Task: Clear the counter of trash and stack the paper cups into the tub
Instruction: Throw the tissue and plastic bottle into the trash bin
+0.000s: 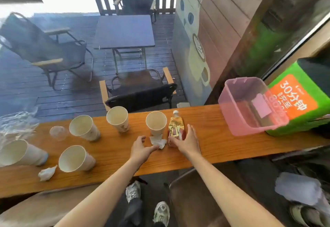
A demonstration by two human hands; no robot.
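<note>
Head view: fingers point(191, 128) of right hand point(187, 141) are spread wide and laid over the near end of a plastic bottle point(175, 128) lying on its side w/ white cap pointing away; no closed grip is seen, though contact w/ the label looks likely. Left hand point(141, 149) is held open too, thumb apart from the rest, fingertips touching or just short of a crumpled white napkin point(158, 141); which of the two cannot be told. Napkin is wedged at the base of an upright paper cup point(156, 122), just left of the bottle. Four more paper cups are spread along the wooden bench point(205, 148) to the left: one upright at the far edge point(117, 118), one behind-left point(83, 127), one near edge point(74, 158), one tipped over at far left point(19, 152). A clear lid point(58, 133) sits between cups; a 2nd crumpled tissue point(46, 173) lies at the near edge. Pink translucent tub point(232, 119) is seen at the bench's right, well apart from the cups, tilted against a green box point(292, 101).
</note>
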